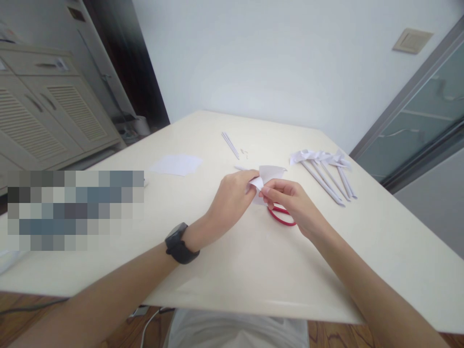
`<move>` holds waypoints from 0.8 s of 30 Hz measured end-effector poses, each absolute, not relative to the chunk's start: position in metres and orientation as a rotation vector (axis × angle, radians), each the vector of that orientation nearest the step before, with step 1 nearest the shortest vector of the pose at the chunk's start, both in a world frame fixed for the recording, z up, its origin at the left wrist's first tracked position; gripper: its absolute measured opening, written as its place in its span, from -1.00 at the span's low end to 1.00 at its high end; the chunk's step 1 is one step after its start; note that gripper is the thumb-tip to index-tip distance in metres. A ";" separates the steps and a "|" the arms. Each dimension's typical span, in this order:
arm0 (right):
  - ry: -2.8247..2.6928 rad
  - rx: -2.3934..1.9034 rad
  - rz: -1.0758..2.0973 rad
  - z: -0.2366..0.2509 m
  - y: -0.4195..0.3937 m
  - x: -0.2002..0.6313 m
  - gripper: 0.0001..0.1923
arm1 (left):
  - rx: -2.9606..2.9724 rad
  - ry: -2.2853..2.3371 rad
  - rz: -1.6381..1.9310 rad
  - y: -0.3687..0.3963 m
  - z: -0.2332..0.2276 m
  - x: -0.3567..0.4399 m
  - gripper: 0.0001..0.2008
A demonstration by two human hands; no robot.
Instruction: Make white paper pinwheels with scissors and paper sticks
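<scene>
Your left hand (232, 199) and your right hand (290, 200) meet over the middle of the tabletop (253, 270), both pinched on the same folded white paper piece (266, 178): the left fingers are closed on its near left corner, the right thumb and fingers are closed on its lower edge, and the rest of the paper stands up and fans away toward 12 o'clock from your knuckles. A black watch (179, 244) sits on your left wrist. Directly beneath your right hand, lying flat on the tabletop, are red-handled scissors (281, 216) (only the handle loops show, the blades are hidden by your hand). At about 2 o'clock from your hands, well apart from them, lies a row of finished paper pinwheels on rolled white sticks (326, 171), heads pointing away from you and sticks slanting toward the right edge. At 12 o'clock, further back, a couple of thin white paper sticks (230, 144) lie side by side, with some tiny bits just beside them, too small to tell. At 10 o'clock a flat stack of white paper squares (176, 164) rests on the tabletop.
</scene>
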State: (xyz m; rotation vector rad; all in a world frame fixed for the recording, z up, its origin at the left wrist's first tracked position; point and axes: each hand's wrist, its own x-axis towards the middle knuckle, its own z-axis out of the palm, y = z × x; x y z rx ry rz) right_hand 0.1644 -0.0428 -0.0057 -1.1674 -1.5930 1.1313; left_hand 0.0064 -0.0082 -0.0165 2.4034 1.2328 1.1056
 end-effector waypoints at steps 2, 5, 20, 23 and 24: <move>-1.617 -1.257 1.019 -0.009 -0.040 0.165 -0.79 | 2.245 1.158 1.126 -0.006 -0.017 0.006 -0.73; -1.669 -1.342 0.867 -0.013 -0.038 0.165 -0.80 | 1.956 1.027 1.132 -0.003 -0.019 0.007 -0.72; -1.798 -1.474 0.429 -0.009 -0.043 0.166 -0.82 | 1.666 0.901 1.034 -0.003 -0.017 0.009 -0.76; -1.795 -1.478 0.429 -0.010 -0.042 0.169 -0.82 | 1.693 0.905 1.011 -0.005 -0.017 0.011 -0.75; -1.795 -1.477 0.423 -0.010 -0.041 0.169 -0.82 | 1.707 0.900 1.011 -0.006 -0.017 0.011 -0.74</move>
